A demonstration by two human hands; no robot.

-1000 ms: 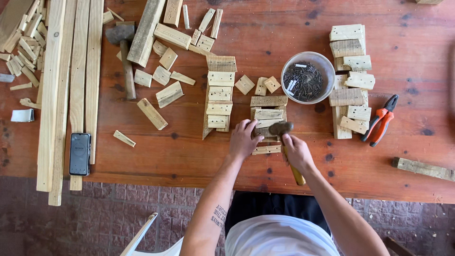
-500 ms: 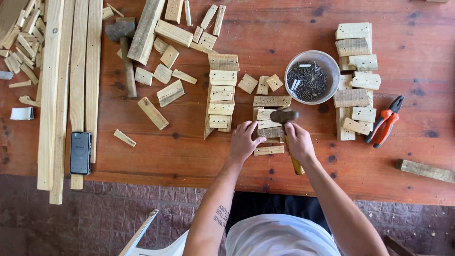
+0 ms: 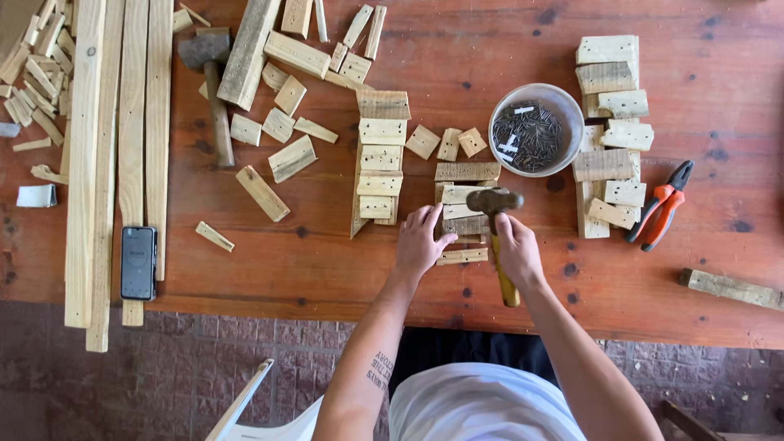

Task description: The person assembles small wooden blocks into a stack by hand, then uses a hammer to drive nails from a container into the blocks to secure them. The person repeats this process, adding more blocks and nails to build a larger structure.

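Note:
My right hand (image 3: pixel 516 249) grips a hammer (image 3: pixel 495 202) by its yellowish wooden handle, the steel head raised just above a small assembly of wooden blocks (image 3: pixel 461 196). My left hand (image 3: pixel 421 239) rests on the near left part of that assembly, fingers curled on the blocks and pressing them down. A thin wooden strip (image 3: pixel 462 256) lies between the two hands. A grey bowl of nails (image 3: pixel 536 129) stands beyond the hammer head. A second row of nailed blocks (image 3: pixel 380 155) lies to the left of the assembly.
The reddish wooden table (image 3: pixel 310 261) carries long planks (image 3: pixel 122 147) at the left, a black phone (image 3: pixel 139 262), a second mallet (image 3: pixel 214 90), scattered offcuts (image 3: pixel 278 122), stacked blocks (image 3: pixel 608 131) at the right, orange pliers (image 3: pixel 660 208) and a loose batten (image 3: pixel 731 287).
The hammer head has risen slightly away from me over the blocks. My left hand stays on the assembly.

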